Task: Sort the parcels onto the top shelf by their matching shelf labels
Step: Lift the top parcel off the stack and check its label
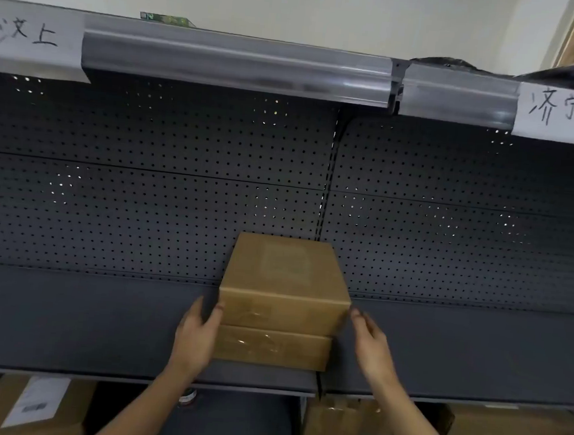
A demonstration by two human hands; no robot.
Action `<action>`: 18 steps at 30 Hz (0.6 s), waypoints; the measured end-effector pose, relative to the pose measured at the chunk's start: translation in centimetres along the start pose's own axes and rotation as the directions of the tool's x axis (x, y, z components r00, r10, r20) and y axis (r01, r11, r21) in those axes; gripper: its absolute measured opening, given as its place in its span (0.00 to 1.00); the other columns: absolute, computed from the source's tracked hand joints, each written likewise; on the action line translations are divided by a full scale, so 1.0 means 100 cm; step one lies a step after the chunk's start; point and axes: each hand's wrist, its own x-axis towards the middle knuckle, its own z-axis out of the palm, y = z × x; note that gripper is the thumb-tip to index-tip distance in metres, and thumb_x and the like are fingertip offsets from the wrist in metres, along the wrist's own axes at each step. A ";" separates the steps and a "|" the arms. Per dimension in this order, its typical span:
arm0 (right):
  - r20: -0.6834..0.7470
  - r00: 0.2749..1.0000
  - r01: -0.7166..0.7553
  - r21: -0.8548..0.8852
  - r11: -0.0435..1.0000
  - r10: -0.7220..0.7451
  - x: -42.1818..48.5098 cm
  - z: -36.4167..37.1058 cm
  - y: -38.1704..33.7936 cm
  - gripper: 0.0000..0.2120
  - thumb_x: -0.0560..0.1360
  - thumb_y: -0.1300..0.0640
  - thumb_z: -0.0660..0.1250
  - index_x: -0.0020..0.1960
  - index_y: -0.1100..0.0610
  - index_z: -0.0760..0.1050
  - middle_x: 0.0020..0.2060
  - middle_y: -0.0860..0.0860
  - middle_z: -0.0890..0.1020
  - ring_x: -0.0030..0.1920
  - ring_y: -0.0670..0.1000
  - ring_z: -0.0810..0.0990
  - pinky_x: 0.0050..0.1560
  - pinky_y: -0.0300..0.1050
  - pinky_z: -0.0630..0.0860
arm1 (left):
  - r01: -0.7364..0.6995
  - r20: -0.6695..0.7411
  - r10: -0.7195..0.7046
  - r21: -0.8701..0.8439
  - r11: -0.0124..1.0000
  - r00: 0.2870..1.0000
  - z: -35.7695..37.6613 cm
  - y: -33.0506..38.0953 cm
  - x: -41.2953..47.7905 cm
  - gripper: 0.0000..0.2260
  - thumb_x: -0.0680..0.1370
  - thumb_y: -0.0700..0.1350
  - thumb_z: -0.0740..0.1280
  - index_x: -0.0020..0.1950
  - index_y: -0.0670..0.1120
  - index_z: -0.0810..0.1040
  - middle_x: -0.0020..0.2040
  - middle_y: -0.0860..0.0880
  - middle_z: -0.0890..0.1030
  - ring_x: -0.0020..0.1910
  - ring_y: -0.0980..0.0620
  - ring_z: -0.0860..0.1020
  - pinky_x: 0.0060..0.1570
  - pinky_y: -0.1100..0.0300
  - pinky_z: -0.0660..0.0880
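Two brown cardboard parcels are stacked on the dark middle shelf (81, 321). The upper parcel (286, 279) is the larger one and overhangs the lower parcel (270, 348). My left hand (197, 339) touches the left side of the stack, thumb on the upper parcel's front corner. My right hand (371, 346) is just right of the upper parcel, fingers apart, fingertips at its right edge. On the top shelf rail (235, 65), a white handwritten label (31, 42) hangs at the left and another label (554, 113) at the right.
A perforated dark back panel (145, 172) runs behind the shelf. Black bags (565, 72) and a green flat item (167, 19) lie on the top shelf. Below, a parcel with a white label (33, 406) sits at the left and more cardboard parcels (348, 421) at the right.
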 end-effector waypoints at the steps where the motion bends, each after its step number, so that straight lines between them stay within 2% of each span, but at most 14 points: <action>1: 0.025 1.000 -0.016 0.005 1.000 0.016 0.005 0.003 -0.004 0.32 0.83 0.40 0.58 0.81 0.55 0.61 0.79 0.53 0.68 0.79 0.57 0.64 0.76 0.53 0.61 | 0.011 0.009 -0.011 -0.014 1.000 1.000 0.003 0.002 0.006 0.32 0.81 0.59 0.60 0.81 0.45 0.58 0.80 0.44 0.63 0.78 0.43 0.62 0.75 0.48 0.59; 5: 0.121 0.991 -0.058 0.032 0.998 0.054 0.014 0.016 -0.022 0.33 0.81 0.36 0.56 0.81 0.53 0.63 0.77 0.54 0.71 0.77 0.57 0.68 0.74 0.54 0.63 | 0.032 0.071 -0.028 -0.054 0.998 0.997 0.009 0.012 0.021 0.34 0.79 0.65 0.58 0.80 0.48 0.62 0.77 0.45 0.68 0.75 0.43 0.66 0.74 0.45 0.63; 9: 0.106 0.992 -0.075 0.061 0.995 0.068 0.011 0.026 -0.027 0.32 0.81 0.37 0.58 0.79 0.54 0.66 0.74 0.55 0.74 0.74 0.58 0.70 0.72 0.54 0.66 | 0.035 0.083 -0.029 -0.071 0.997 0.996 0.019 0.017 0.020 0.34 0.78 0.67 0.60 0.77 0.47 0.66 0.72 0.47 0.74 0.72 0.43 0.70 0.72 0.45 0.65; 11: 0.082 0.996 -0.055 0.095 0.994 0.048 0.010 0.028 -0.026 0.30 0.82 0.39 0.59 0.76 0.56 0.69 0.68 0.52 0.77 0.69 0.56 0.74 0.66 0.51 0.69 | 0.054 0.037 -0.051 -0.064 0.996 0.998 0.023 0.019 0.019 0.31 0.80 0.64 0.59 0.77 0.46 0.65 0.70 0.46 0.74 0.73 0.41 0.68 0.73 0.46 0.63; 13: 0.074 0.997 -0.050 0.160 0.986 0.039 0.009 0.027 -0.026 0.25 0.82 0.41 0.61 0.74 0.54 0.72 0.61 0.49 0.78 0.63 0.52 0.75 0.62 0.47 0.69 | 0.062 0.022 -0.060 -0.104 0.993 0.998 0.024 0.022 0.015 0.25 0.81 0.60 0.59 0.73 0.47 0.69 0.61 0.47 0.76 0.70 0.41 0.71 0.68 0.49 0.66; 15: 0.067 0.997 -0.055 0.237 0.970 0.040 0.010 0.026 -0.026 0.26 0.81 0.42 0.64 0.75 0.54 0.72 0.64 0.50 0.79 0.64 0.53 0.76 0.68 0.53 0.72 | 0.050 0.026 -0.046 -0.151 0.987 0.999 0.022 0.023 0.013 0.22 0.80 0.62 0.60 0.68 0.50 0.72 0.59 0.50 0.77 0.67 0.43 0.74 0.68 0.49 0.68; 17: 0.057 0.997 -0.061 0.330 0.942 0.044 0.009 0.025 -0.030 0.28 0.80 0.43 0.65 0.77 0.53 0.69 0.69 0.52 0.78 0.69 0.56 0.75 0.70 0.62 0.73 | 0.031 0.016 -0.029 -0.166 0.986 0.999 0.019 0.023 0.012 0.32 0.76 0.68 0.60 0.72 0.48 0.71 0.64 0.49 0.78 0.68 0.44 0.74 0.70 0.44 0.68; 18: 0.045 0.998 -0.054 0.365 0.929 0.040 0.008 0.025 -0.032 0.28 0.81 0.45 0.66 0.78 0.53 0.68 0.70 0.51 0.77 0.70 0.56 0.74 0.71 0.63 0.72 | 0.017 0.019 -0.014 -0.168 0.986 1.000 0.017 0.024 0.012 0.35 0.74 0.70 0.60 0.74 0.49 0.70 0.66 0.48 0.78 0.68 0.44 0.73 0.71 0.44 0.68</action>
